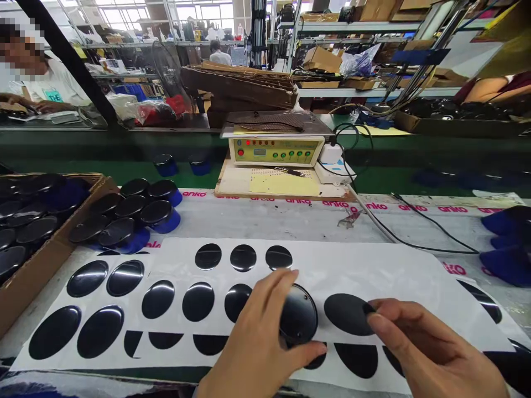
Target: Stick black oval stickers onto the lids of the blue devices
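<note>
"What's at your far left?"

"A cardboard box (43, 284), filled with round pieces that have glossy black tops; blue sides show on some. Just right of it, a cluster of black-topped blue pieces (133, 207) stands close together on the plastic-covered counter (257, 222)."

"And next along?"

"A white sheet (373, 271) spread in front of me, with rows of black discs (198, 301) across it and cut-off disc shapes along its near edge."

"Your left hand?"

"My left hand (267, 326) is clamped on a round black part (301, 318), thumb low and fingers high on its rim, above the sheet. Two small bright dots show near the part's edge. Behind, across the counter, sits a control box (276, 152) with green buttons and one red light lit."

"Then your right?"

"A thin black disc (346, 315), just beside the round part, with a narrow gap between them. My right hand (431, 342) has thumb and fingertips pinched together on the disc's right edge. Beyond that hand, a black cable (431, 247) trails over the plastic, and blue pieces (508, 257) sit at the far right."
</note>
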Action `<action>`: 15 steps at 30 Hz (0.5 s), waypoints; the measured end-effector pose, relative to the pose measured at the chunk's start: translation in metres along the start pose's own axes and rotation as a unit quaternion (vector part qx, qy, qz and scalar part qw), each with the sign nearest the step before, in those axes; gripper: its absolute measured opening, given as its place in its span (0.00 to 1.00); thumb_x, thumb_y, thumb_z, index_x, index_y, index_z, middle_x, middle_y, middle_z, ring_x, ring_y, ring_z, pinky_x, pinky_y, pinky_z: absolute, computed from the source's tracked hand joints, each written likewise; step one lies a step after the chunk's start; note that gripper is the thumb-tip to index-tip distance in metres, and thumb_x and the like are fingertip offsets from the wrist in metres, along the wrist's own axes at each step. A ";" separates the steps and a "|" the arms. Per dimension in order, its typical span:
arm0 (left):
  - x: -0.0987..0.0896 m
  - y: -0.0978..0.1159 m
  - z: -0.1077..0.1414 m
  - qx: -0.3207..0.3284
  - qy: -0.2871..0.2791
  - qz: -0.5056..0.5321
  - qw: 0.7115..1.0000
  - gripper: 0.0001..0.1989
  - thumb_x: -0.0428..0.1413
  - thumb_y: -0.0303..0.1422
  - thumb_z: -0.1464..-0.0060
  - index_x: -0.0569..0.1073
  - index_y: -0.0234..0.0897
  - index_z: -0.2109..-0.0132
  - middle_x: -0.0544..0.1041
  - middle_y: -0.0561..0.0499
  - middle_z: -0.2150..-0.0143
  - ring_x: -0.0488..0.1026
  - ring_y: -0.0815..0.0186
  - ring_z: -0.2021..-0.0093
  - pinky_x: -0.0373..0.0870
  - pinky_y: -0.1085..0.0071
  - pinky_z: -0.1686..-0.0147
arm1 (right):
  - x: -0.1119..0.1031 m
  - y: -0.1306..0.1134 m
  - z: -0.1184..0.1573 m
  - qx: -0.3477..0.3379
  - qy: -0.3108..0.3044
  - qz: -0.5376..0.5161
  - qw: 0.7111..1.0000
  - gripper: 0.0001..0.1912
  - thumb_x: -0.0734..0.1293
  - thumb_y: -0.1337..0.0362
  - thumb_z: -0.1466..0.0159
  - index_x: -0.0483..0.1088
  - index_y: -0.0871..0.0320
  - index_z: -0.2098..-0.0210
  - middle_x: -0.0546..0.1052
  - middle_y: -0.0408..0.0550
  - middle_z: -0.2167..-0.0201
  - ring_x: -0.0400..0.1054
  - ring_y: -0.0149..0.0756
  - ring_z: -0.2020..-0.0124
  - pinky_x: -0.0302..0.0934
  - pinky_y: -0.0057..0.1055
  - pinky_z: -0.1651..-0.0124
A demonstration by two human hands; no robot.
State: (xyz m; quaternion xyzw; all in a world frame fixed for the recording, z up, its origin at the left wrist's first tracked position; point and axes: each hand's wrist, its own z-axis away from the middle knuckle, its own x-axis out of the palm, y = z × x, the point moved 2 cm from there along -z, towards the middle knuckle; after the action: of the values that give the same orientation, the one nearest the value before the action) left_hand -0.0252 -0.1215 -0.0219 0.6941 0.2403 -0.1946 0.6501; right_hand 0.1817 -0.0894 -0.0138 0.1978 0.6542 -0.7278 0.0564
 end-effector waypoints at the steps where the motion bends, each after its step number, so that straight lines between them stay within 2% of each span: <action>1: 0.002 -0.004 0.001 -0.045 0.005 0.027 0.999 0.42 0.68 0.31 0.61 0.59 0.54 0.40 0.67 0.53 0.39 0.65 0.55 0.41 0.68 0.56 0.44 | 0.003 0.000 -0.001 -0.002 -0.023 -0.029 0.999 0.17 0.73 0.47 0.50 0.71 0.52 0.74 0.76 0.47 0.71 0.70 0.37 0.73 0.65 0.26 0.76; 3: 0.003 -0.010 0.003 -0.101 0.012 0.059 0.993 0.42 0.70 0.32 0.64 0.61 0.55 0.42 0.70 0.55 0.42 0.67 0.55 0.42 0.67 0.54 0.44 | 0.011 0.000 -0.001 -0.005 -0.070 -0.086 0.994 0.16 0.71 0.47 0.48 0.71 0.53 0.74 0.75 0.48 0.71 0.70 0.39 0.72 0.66 0.27 0.75; 5: 0.004 -0.013 0.004 -0.116 -0.002 0.059 0.992 0.41 0.70 0.34 0.66 0.63 0.53 0.43 0.71 0.55 0.43 0.68 0.55 0.43 0.66 0.53 0.43 | 0.020 0.000 0.001 -0.006 -0.112 -0.120 0.986 0.15 0.69 0.49 0.45 0.71 0.54 0.73 0.73 0.50 0.66 0.70 0.40 0.67 0.68 0.28 0.70; 7: 0.003 -0.015 0.003 -0.111 -0.027 0.048 0.992 0.41 0.70 0.37 0.66 0.64 0.51 0.43 0.71 0.55 0.43 0.68 0.54 0.43 0.66 0.53 0.43 | 0.032 -0.002 0.004 0.000 -0.146 -0.139 0.979 0.14 0.69 0.51 0.43 0.70 0.55 0.74 0.71 0.49 0.61 0.69 0.38 0.65 0.67 0.26 0.68; 9: 0.003 -0.015 0.002 -0.099 -0.047 0.043 0.993 0.40 0.69 0.40 0.65 0.63 0.50 0.43 0.70 0.54 0.42 0.68 0.55 0.44 0.66 0.53 0.44 | 0.044 -0.003 0.008 0.018 -0.165 -0.157 0.974 0.14 0.69 0.52 0.42 0.69 0.55 0.74 0.68 0.48 0.61 0.67 0.36 0.64 0.66 0.25 0.67; 15: 0.002 -0.013 0.000 -0.082 -0.042 0.050 0.995 0.39 0.69 0.39 0.63 0.62 0.49 0.43 0.70 0.54 0.42 0.68 0.58 0.43 0.65 0.55 0.43 | 0.062 -0.008 0.016 0.054 -0.183 -0.194 0.962 0.14 0.68 0.53 0.41 0.67 0.55 0.76 0.66 0.46 0.64 0.66 0.38 0.59 0.65 0.27 0.59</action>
State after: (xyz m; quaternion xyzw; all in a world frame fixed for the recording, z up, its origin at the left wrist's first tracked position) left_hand -0.0311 -0.1211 -0.0337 0.6410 0.1927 -0.1707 0.7231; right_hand 0.1185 -0.0931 -0.0274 -0.0668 0.6184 -0.7827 0.0216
